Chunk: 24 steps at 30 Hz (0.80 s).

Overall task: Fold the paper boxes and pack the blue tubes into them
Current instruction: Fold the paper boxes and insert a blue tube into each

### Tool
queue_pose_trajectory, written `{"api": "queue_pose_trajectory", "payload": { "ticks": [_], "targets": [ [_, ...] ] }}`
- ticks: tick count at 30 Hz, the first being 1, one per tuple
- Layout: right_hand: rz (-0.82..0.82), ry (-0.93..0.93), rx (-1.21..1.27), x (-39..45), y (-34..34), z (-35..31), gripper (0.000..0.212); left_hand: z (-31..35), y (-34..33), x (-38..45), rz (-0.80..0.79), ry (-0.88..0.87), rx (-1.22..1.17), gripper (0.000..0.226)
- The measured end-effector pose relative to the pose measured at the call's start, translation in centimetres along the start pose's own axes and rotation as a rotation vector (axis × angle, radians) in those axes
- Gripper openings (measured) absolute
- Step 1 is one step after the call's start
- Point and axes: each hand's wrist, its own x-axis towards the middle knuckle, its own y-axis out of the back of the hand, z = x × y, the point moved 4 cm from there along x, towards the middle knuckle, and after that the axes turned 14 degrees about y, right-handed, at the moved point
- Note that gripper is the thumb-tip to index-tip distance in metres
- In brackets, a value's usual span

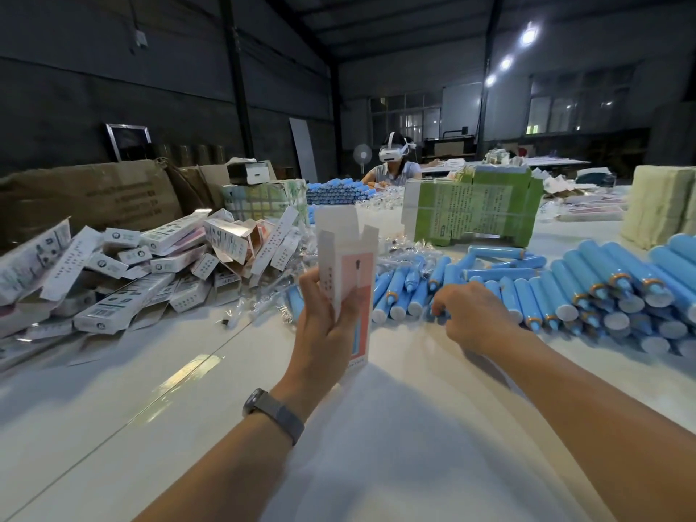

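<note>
While the left hand is gripping an upright box, thumb on one side and fingers curled round the other, the box's top flaps are standing open above the white table. A dark band is sitting on the left wrist. To the right of the box, the right hand is reaching palm down into the tubes, its fingers curling onto the near ends of the blue pile; whether they are actually closing on a single tube I cannot tell. The tubes are lying on the table in loose rows, spreading from just beside the box out to the right edge of view, white caps mostly facing the camera. To the left of the box, a heap of boxes is lying jumbled on the table, with clear wrappers scattered between the heap and the box. Behind the box, a green bundle is standing on the table, and further behind it another person wearing a white headset is sitting. Brown cartons are standing behind the heap.
</note>
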Motion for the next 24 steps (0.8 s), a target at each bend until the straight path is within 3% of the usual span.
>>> {"api": "queue_pose_trajectory", "payload": {
  "ticks": [4,6,10,12,16,19,24],
  "targets": [
    [-0.010,0.103,-0.032,0.4,-0.1,-0.8,0.030,-0.2,0.2,0.0,0.013,0.009,-0.003,0.022],
    [0.081,0.113,-0.035,0.3,0.4,-0.7,0.035,-0.3,0.3,0.1,0.043,0.005,0.021,0.016],
    [0.681,0.135,0.169,-0.5,5.8,-0.6,0.024,-0.6,0.8,0.5,0.098,-0.001,0.083,0.024],
    [0.848,0.124,0.375,-0.8,8.7,-0.9,0.017,-0.6,1.0,0.5,0.117,-0.039,0.125,0.026],
    [0.978,0.175,0.914,-1.4,13.5,-2.5,0.019,-1.0,1.2,0.7,0.166,-0.061,0.156,0.026],
    [1.072,0.258,1.188,-2.3,16.2,-4.0,0.015,-1.3,1.3,0.9,0.193,-0.034,0.149,0.026],
    [1.117,0.305,1.260,-3.1,18.1,-5.0,0.017,-1.3,1.5,0.8,0.197,-0.027,0.133,0.024]
  ]
}}
